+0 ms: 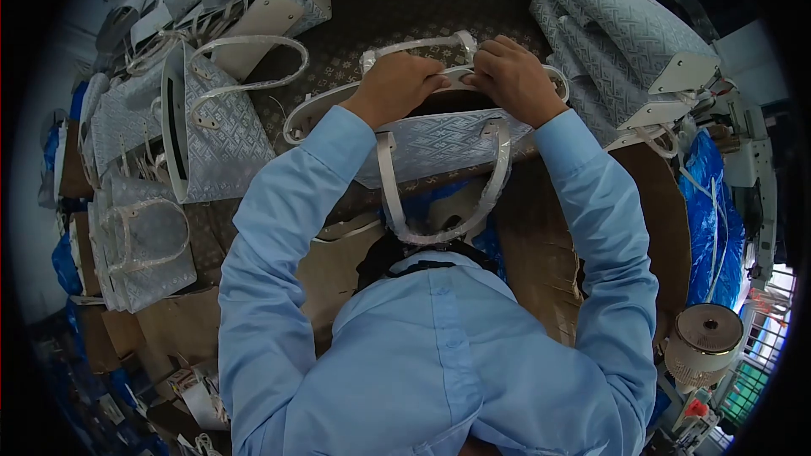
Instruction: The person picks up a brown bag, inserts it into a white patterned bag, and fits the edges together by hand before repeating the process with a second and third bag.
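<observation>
A pale grey patterned handbag [435,152] stands in front of me at the table's near edge, its mouth facing up with a dark brown inside. My left hand [397,86] is closed over the far rim, thumb and fingers pinching the white edge. Beside it, my right hand [514,80] pinches the same rim a little to the right. One plastic-wrapped handle [420,45] rises behind my hands. The near handle [443,232] hangs down toward my waist. My palms hide part of the far rim.
Another grey handbag [218,131] stands at the left, with more bags [144,236] below it. Stacked grey bag pieces [625,51] lie at the right. A brown patterned cloth [372,25] covers the table. Blue plastic [710,219] and a round beige device [705,342] are at the far right.
</observation>
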The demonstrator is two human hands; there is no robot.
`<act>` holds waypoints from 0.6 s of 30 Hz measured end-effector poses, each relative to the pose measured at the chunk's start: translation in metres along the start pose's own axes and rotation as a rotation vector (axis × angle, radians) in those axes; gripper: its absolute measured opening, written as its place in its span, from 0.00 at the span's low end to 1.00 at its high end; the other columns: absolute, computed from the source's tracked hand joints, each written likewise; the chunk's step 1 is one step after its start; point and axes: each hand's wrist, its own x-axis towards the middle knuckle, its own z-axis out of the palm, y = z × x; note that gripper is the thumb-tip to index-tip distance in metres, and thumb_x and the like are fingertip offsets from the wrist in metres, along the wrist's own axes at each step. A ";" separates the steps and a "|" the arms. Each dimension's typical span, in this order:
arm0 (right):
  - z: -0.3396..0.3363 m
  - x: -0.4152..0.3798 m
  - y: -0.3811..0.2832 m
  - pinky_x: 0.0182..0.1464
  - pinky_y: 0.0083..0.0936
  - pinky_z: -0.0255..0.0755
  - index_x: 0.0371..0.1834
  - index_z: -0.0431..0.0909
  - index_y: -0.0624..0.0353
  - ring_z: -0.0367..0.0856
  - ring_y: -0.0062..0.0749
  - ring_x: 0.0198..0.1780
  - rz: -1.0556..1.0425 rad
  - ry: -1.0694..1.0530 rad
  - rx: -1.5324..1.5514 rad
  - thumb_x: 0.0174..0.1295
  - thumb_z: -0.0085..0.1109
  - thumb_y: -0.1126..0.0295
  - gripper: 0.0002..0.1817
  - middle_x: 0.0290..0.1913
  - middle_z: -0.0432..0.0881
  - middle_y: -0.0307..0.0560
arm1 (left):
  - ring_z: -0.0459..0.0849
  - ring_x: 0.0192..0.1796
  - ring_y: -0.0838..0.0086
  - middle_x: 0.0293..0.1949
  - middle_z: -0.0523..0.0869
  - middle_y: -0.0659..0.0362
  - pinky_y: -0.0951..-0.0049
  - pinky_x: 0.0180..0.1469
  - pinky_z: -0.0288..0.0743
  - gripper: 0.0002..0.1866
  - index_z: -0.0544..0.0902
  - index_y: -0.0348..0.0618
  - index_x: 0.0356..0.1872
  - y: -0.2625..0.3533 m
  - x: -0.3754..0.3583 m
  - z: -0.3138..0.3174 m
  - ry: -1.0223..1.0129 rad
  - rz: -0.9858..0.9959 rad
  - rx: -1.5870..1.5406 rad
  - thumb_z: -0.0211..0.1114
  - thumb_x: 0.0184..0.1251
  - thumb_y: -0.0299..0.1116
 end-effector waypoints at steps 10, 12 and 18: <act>-0.067 -0.053 0.022 0.59 0.30 0.70 0.65 0.71 0.60 0.77 0.35 0.59 0.715 0.113 0.288 0.53 0.72 0.63 0.35 0.57 0.79 0.52 | 0.84 0.34 0.55 0.27 0.84 0.50 0.59 0.39 0.77 0.14 0.81 0.41 0.32 0.007 0.005 -0.016 -0.106 -0.010 0.164 0.57 0.69 0.41; -0.067 -0.055 0.039 0.60 0.30 0.69 0.65 0.70 0.61 0.78 0.38 0.58 0.775 0.025 0.294 0.52 0.73 0.64 0.36 0.59 0.78 0.53 | 0.85 0.36 0.56 0.29 0.85 0.50 0.60 0.42 0.78 0.15 0.81 0.40 0.36 0.018 0.014 -0.017 -0.237 -0.062 0.320 0.57 0.69 0.43; -0.029 -0.028 0.057 0.45 0.34 0.74 0.47 0.82 0.64 0.84 0.38 0.40 0.749 -0.426 0.183 0.50 0.71 0.62 0.23 0.39 0.86 0.51 | 0.83 0.47 0.60 0.40 0.84 0.49 0.59 0.56 0.72 0.34 0.76 0.35 0.53 0.026 0.054 0.023 0.403 0.469 0.521 0.61 0.61 0.58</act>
